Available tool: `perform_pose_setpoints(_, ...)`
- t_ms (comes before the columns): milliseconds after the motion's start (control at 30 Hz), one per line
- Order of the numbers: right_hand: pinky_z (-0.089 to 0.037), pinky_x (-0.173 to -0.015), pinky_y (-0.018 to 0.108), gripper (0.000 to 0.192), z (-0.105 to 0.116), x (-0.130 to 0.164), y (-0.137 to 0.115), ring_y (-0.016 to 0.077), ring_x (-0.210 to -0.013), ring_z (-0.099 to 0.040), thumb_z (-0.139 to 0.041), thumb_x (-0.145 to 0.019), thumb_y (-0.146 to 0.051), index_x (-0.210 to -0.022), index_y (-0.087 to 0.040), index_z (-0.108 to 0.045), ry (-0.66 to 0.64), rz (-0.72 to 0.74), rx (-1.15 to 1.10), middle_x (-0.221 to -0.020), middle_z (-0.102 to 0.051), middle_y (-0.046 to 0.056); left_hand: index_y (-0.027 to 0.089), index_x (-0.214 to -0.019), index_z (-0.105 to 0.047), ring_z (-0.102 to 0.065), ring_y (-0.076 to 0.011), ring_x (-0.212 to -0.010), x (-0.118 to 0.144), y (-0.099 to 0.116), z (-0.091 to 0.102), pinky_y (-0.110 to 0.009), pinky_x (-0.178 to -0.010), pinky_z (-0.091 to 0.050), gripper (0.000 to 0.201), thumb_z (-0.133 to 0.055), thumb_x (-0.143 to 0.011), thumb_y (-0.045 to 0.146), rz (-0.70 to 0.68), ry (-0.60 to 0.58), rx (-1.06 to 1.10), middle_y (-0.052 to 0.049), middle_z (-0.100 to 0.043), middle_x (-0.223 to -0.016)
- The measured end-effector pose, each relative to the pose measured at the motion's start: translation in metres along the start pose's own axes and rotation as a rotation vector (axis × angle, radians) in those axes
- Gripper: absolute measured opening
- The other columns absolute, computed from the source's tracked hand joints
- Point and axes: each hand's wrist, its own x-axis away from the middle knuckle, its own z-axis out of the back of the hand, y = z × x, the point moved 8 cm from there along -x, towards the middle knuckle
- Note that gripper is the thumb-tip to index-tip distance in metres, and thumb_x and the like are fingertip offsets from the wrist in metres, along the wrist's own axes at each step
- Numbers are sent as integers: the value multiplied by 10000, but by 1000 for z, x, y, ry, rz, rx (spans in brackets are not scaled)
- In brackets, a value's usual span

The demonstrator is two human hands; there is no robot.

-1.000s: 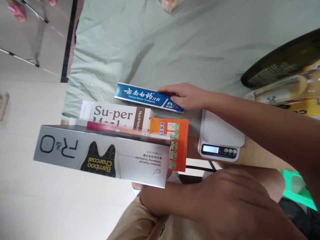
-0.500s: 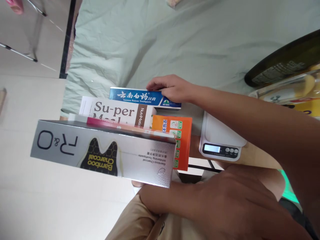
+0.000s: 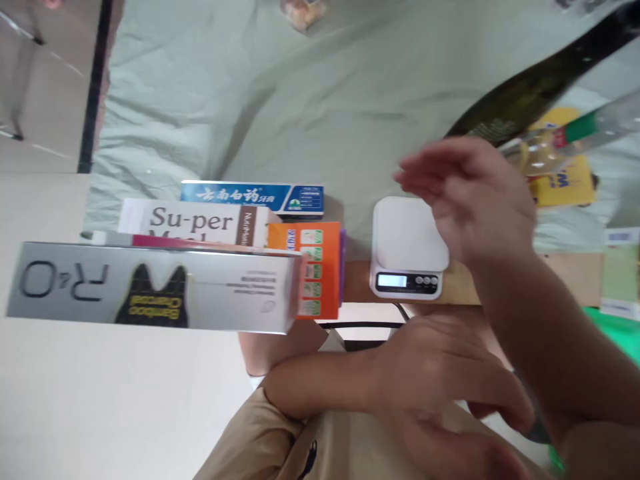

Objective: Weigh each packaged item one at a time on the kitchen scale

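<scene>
My right hand (image 3: 480,200) is in the air above the right side of a white digital scale (image 3: 410,233), fingers extended, slightly blurred, with nothing visible in them. Just behind it lies a dark green glass bottle (image 3: 510,103). Low in front of the scale, my left hand (image 3: 440,380) hangs with fingers apart, and I see nothing in it. To the left stand several boxes in a row: a blue toothpaste box (image 3: 300,200), a white Su-per Meal box (image 3: 195,219), an orange box (image 3: 327,267) and a silver bamboo charcoal toothpaste box (image 3: 250,293) nearest me.
Clear bottles, one with a green band (image 3: 583,128), lie beside a yellow package (image 3: 565,180) at the right. A small bagged item (image 3: 303,13) sits at the far edge of view. Wrinkled pale green cloth (image 3: 350,100) covers the table. Something bright green (image 3: 615,337) shows below.
My right hand has let go of the blue toothpaste box and moved right, over the scale. The view has shifted, so the boxes appear farther left.
</scene>
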Motion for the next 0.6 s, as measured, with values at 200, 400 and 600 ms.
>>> perform_pose_setpoints(200,-632,-771,535,133,157,176,45,245,-663,-670,-644,-648,-372,-771,-336,-606,731,-222,87,-712,-629,26,212,-801,-548,-575,-124,-545,7,-6,-9,-313,-624,-440,541,-385,-1029,675,-124,345,-44,-4,-634,-612)
perform_pose_setpoints(400,-572,-694,419,103,256,282,79,194,-654,-604,-598,-682,-336,-775,-292,-597,1036,-269,127,-716,-573,-2,187,-815,-606,-561,-120,-579,-22,-56,-51,-280,-633,-428,535,-414,-1061,622,117,176,-20,7,-613,-618)
perform_pose_setpoints(600,-515,-700,253,232,322,322,110,128,-838,-681,-587,-675,-294,-903,-252,-578,1222,-241,77,-931,-625,-3,174,-810,-593,-571,-122,-637,-65,-109,-113,-256,-636,-469,418,-440,-1038,490,321,31,21,-20,-655,-709)
